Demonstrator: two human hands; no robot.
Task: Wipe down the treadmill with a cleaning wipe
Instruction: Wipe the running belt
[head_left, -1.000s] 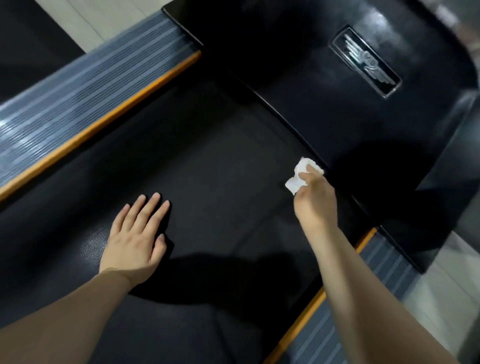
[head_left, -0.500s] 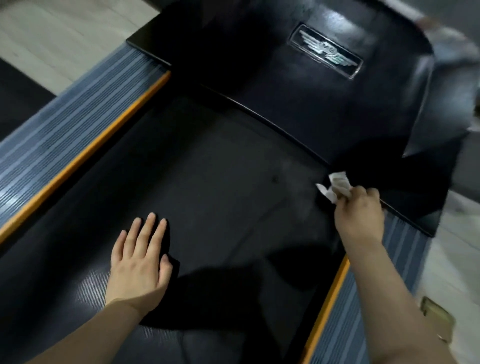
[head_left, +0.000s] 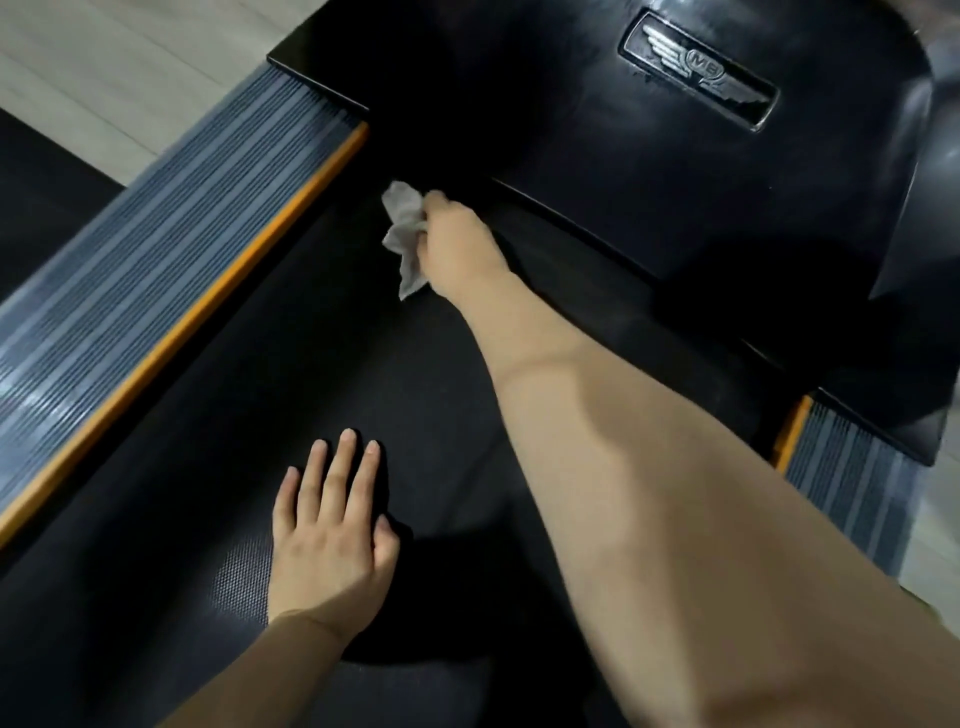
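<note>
White wipe (head_left: 406, 236) sits bunched in your right hand (head_left: 457, 244) on the belt (head_left: 322, 364), beside the motor cover (head_left: 649, 171). Spread it flatter; brace on your flat, empty left hand (head_left: 330, 540).

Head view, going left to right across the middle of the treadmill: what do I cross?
Left side rail → its orange strip → cleaning wipe → right hand gripping it → motor cover. The left hand lies nearer, flat on the belt.

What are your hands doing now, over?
Right hand grips wipe at belt's front, near left rail. Left hand flat on belt. Nothing in the way.
</note>
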